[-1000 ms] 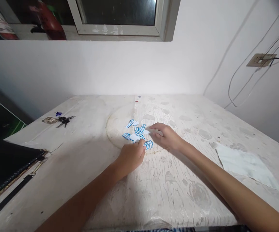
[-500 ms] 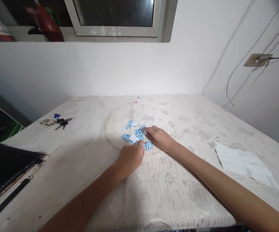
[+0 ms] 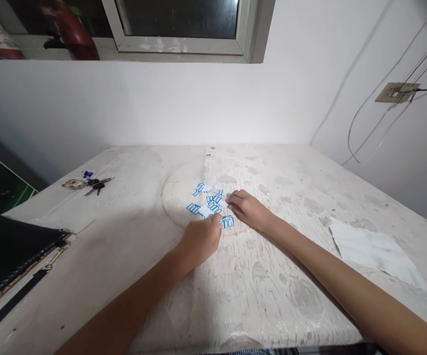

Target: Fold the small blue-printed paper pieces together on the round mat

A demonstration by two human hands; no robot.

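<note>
- Pieces of what looks like paper, blue-outlined and white (image 3: 215,201), are gathered at the middle of the tabletop (image 3: 235,291), some overlapping; both hands are served equally by this central spot, it is judged.
- Left hand (image 3: 200,240) is placed at the near side of the cluster, thumb and fingers brought together at the left end of the near-right piece (image 3: 228,222). The piece is probably being steadied; whether it is pinched or only pressed cannot be told.
- Right hand (image 3: 249,209) is set at the right side of the cluster, fingers curled, fingertips near a small white patch (image 3: 224,203). Whether anything is gripped cannot be told. With the approach made from the right, most blue outlines are left uncovered.
- Ring mark (image 3: 164,199), faint and yellowish, is seen around the cluster; likely a stain.
- Keys (image 3: 97,185) and black bag (image 3: 17,259) are laid at the left, pale sheet (image 3: 377,254) at the right, well apart from the pieces, presumably out of the hands' way.
</note>
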